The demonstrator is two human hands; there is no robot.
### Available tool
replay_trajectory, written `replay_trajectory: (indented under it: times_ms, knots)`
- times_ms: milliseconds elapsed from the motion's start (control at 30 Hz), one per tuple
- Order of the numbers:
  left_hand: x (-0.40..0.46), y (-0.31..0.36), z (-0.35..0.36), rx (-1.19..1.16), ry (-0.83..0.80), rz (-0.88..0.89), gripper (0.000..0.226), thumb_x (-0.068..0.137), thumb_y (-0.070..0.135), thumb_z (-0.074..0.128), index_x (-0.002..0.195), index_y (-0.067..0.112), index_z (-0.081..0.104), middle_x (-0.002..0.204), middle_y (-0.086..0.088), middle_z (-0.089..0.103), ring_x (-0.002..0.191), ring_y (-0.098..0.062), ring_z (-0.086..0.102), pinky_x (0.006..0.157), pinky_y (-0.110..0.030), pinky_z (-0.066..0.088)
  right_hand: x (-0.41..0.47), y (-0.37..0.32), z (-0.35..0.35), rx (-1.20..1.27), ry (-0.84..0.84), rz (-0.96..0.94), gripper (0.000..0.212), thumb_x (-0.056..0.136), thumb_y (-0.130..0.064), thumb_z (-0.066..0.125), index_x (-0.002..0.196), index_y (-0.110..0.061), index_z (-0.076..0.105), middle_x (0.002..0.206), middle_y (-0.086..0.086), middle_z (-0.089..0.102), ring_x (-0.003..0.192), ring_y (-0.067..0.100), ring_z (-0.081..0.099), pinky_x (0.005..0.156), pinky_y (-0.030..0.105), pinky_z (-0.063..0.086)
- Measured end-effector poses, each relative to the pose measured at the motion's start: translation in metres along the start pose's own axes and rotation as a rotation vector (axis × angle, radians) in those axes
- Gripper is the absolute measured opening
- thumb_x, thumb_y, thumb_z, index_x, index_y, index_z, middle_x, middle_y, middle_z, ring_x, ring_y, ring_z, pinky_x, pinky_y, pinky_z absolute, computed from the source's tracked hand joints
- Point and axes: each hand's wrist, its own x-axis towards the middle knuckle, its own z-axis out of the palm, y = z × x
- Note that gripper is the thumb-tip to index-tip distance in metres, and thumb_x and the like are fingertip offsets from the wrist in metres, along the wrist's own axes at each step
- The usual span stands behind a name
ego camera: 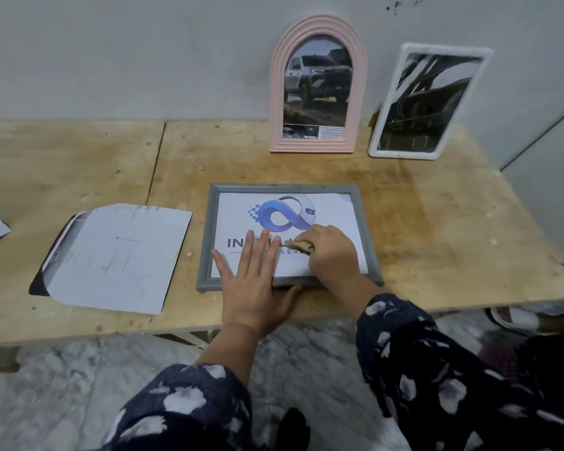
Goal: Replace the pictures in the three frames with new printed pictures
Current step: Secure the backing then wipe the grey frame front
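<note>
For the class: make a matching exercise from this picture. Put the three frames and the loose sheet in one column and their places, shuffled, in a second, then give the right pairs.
Things
1. pink arched frame
2. white frame
3. grey frame
4. loose sheet

Places
A. flat on the table, under both hands
B. flat on the table, left of the grey frame
C. upright against the wall, furthest right
D. upright against the wall, holding a picture of a truck

Pairs: 1-D, 2-C, 3-A, 4-B
</note>
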Motion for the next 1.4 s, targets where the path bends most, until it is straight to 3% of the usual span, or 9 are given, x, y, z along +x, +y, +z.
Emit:
replay_trajectory:
  times_ms: [167, 267, 333, 567, 733, 933, 1133, 1300, 1400]
  knots:
    - [-0.002, 0.002, -0.003, 0.026, -0.005, -0.026, 0.088, 0.083, 0.073, 0.027, 0.151, 0.016, 0.024, 0.158, -0.003, 0.024, 0.148, -0.023, 0.013, 0.108, -0.071, 0.000, -0.030, -0.004, -0.020, 0.011, -0.035, -0.105, 0.033, 0.075, -0.014, 0.043, 0.077, -0.020, 0.075, 0.080, 0.000, 0.069, 0.077, 0.026, 0.062, 0.071, 0.022, 0.036]
    - [-0.001, 0.016, -0.011, -0.035, 0.050, 0.053, 0.084, 0.076, 0.056, 0.038, 0.147, 0.013, 0.034, 0.158, -0.005, 0.027, 0.148, -0.022, 0.014, 0.107, -0.071, -0.004, -0.014, -0.002, -0.047, 0.107, -0.237, 0.110, 0.038, 0.073, 0.000, 0.049, 0.092, -0.020, 0.074, 0.098, 0.003, 0.068, 0.094, 0.025, 0.059, 0.080, 0.029, 0.045]
    - [0.003, 0.031, -0.015, -0.116, 0.086, 0.160, 0.082, 0.068, 0.042, 0.045, 0.143, 0.010, 0.042, 0.157, -0.006, 0.029, 0.148, -0.021, 0.018, 0.107, -0.072, -0.004, -0.001, 0.002, -0.066, 0.208, -0.120, 0.196, 0.044, 0.071, 0.008, 0.048, 0.091, -0.021, 0.073, 0.096, 0.002, 0.070, 0.092, 0.026, 0.061, 0.076, 0.033, 0.050]
    - [0.022, 0.053, -0.004, -0.134, 0.121, 0.231, 0.079, 0.072, 0.046, 0.057, 0.142, 0.012, 0.044, 0.156, -0.002, 0.031, 0.146, -0.019, 0.022, 0.107, -0.072, 0.005, 0.057, 0.026, -0.085, 0.054, 0.031, 0.256, 0.037, 0.089, 0.000, 0.050, 0.113, -0.020, 0.071, 0.108, 0.004, 0.066, 0.088, 0.020, 0.055, 0.068, 0.024, 0.035]
    - [0.023, 0.053, -0.001, -0.101, 0.107, 0.208, 0.084, 0.072, 0.051, 0.055, 0.144, 0.015, 0.034, 0.157, -0.001, 0.027, 0.146, -0.017, 0.020, 0.105, -0.073, 0.004, 0.083, 0.041, -0.049, -0.067, -0.143, 0.079, 0.014, 0.087, -0.010, 0.062, 0.090, -0.013, 0.075, 0.091, 0.005, 0.069, 0.086, 0.023, 0.063, 0.068, 0.030, 0.045]
    - [0.025, 0.052, 0.000, -0.121, 0.076, 0.206, 0.085, 0.072, 0.052, 0.052, 0.145, 0.015, 0.030, 0.158, 0.000, 0.023, 0.145, -0.017, 0.022, 0.104, -0.074, 0.005, 0.058, 0.053, -0.031, -0.170, -0.168, 0.029, 0.038, 0.077, 0.004, 0.050, 0.098, -0.018, 0.072, 0.101, 0.007, 0.061, 0.099, 0.031, 0.052, 0.067, 0.027, 0.030]
    - [0.022, 0.052, -0.002, -0.125, 0.044, 0.199, 0.086, 0.073, 0.052, 0.052, 0.146, 0.014, 0.032, 0.158, -0.002, 0.025, 0.146, -0.018, 0.024, 0.108, -0.072, 0.004, -0.012, 0.041, -0.034, -0.132, 0.063, -0.071, 0.042, 0.070, -0.013, 0.036, 0.075, -0.025, 0.076, 0.072, -0.002, 0.065, 0.060, 0.026, 0.058, 0.054, 0.019, 0.028]
    - [0.021, 0.051, -0.004, -0.114, 0.006, 0.207, 0.084, 0.074, 0.052, 0.050, 0.146, 0.013, 0.037, 0.157, -0.002, 0.028, 0.146, -0.019, 0.023, 0.109, -0.071, 0.002, -0.028, 0.036, -0.048, -0.140, -0.162, 0.040, 0.042, 0.077, -0.001, 0.053, 0.100, -0.028, 0.075, 0.104, 0.000, 0.069, 0.096, 0.027, 0.061, 0.070, 0.027, 0.044]
    - [0.021, 0.052, -0.005, -0.136, 0.005, 0.212, 0.083, 0.074, 0.053, 0.049, 0.146, 0.014, 0.037, 0.157, -0.001, 0.029, 0.145, -0.019, 0.026, 0.108, -0.071, 0.003, -0.013, 0.035, -0.074, 0.138, -0.133, 0.188, 0.045, 0.079, 0.001, 0.049, 0.100, -0.029, 0.075, 0.102, -0.002, 0.071, 0.094, 0.020, 0.061, 0.071, 0.027, 0.046]
